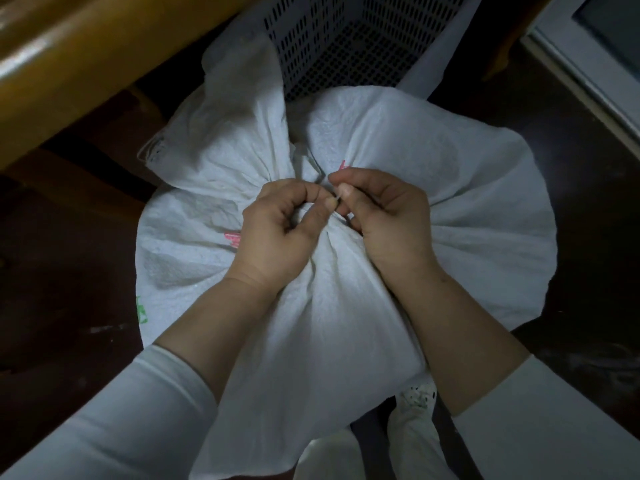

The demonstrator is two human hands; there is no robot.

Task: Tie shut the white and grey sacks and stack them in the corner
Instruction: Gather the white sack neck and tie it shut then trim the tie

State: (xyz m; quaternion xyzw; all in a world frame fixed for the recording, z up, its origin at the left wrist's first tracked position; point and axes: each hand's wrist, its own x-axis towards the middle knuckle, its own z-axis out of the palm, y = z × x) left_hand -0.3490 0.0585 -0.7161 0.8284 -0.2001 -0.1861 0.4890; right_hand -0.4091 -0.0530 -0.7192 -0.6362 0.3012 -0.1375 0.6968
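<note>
Ahead of my left hand [277, 230] a perforated crate [346, 46] bars the way, wooden furniture [69, 64] to its left. Right of my right hand [388, 216], beyond the sack [485, 188], dark floor [588, 220] lies open.

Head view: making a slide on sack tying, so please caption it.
Over the gathered neck of a white sack, left hand and right hand pinch a thin string; perforated crate behind.

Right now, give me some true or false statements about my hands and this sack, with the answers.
1. The left hand and the right hand both pinch a thin strand at the gathered neck of the white sack. True.
2. The sack is plain grey. False: it is white with pink and green print.
3. A perforated basket stands beyond the sack. True.
4. The right hand hangs idle, off the sack. False: it is at the sack's neck.
</note>
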